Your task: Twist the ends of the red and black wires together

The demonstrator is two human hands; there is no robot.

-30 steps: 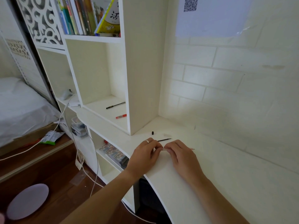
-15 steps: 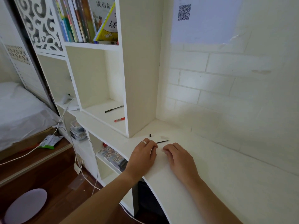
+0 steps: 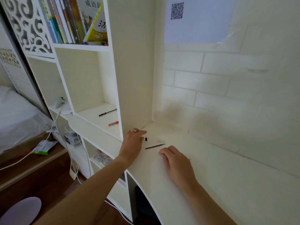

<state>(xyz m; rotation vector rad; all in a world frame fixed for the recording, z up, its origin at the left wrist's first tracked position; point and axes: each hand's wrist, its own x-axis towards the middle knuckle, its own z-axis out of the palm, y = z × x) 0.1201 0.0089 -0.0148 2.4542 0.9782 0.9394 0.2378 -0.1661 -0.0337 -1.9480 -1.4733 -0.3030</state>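
My left hand (image 3: 134,142), with a ring on one finger, reaches over the white desk (image 3: 211,184) with its fingers stretched toward a small black cap (image 3: 146,139); its fingertips are just beside the cap and hold nothing. A thin black refill (image 3: 155,146) lies on the desk between my hands. My right hand (image 3: 174,161) rests on the desk with its fingers curled under; what it may hold is hidden. A faint clear piece (image 3: 159,140) lies just beyond the refill.
A white bookshelf (image 3: 133,70) stands to the left, with a black pen (image 3: 108,112) and a red pen (image 3: 113,123) in its lower cubby and books (image 3: 78,20) above. A brick-pattern wall with a QR sheet (image 3: 198,20) is behind. A bed, cables and wooden floor are at left.
My hands were together near the refill; now the left hand has moved forward and left toward the black cap, and the right hand has drawn back slightly. The camera has tilted upward.
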